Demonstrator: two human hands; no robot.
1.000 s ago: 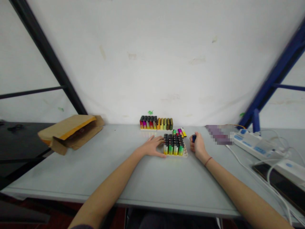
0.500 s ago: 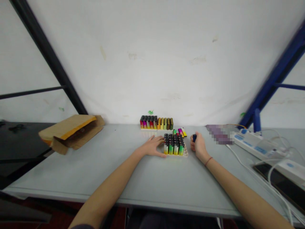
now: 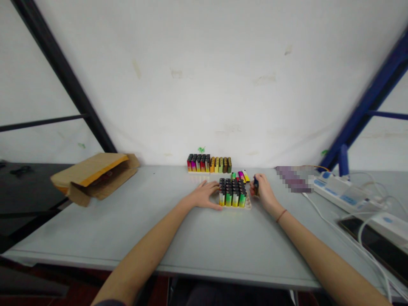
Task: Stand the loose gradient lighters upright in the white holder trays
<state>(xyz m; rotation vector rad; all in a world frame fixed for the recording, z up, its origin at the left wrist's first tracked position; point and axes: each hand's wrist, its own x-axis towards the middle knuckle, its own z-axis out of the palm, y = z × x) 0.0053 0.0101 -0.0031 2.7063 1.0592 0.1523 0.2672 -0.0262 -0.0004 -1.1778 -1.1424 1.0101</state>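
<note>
Rows of lighters (image 3: 232,194) with black tops and yellow, green and white bodies stand upright in a pale tray (image 3: 248,205). My left hand (image 3: 204,195) lies at the tray's left side, thumb and fingers spread, with the fingertips against or very near the left row. On the other side, my right hand (image 3: 264,191) is closed round a dark lighter (image 3: 256,186), held upright just right of the tray's bare right end. Its lower part shows brownish; the fingers partly cover it. Loose lighters (image 3: 244,176), purple and yellow among them, lie behind the tray.
By the wall stand one block of black-topped lighters (image 3: 199,163) and one of yellow and brown lighters (image 3: 221,165). An opened brown paper package (image 3: 95,174) lies at left. To the right are a white power strip (image 3: 347,199), cables and a dark phone (image 3: 372,238).
My right hand has moved slightly left, closer to the tray, and more of the lighter's body shows. My left hand has stayed in place.
</note>
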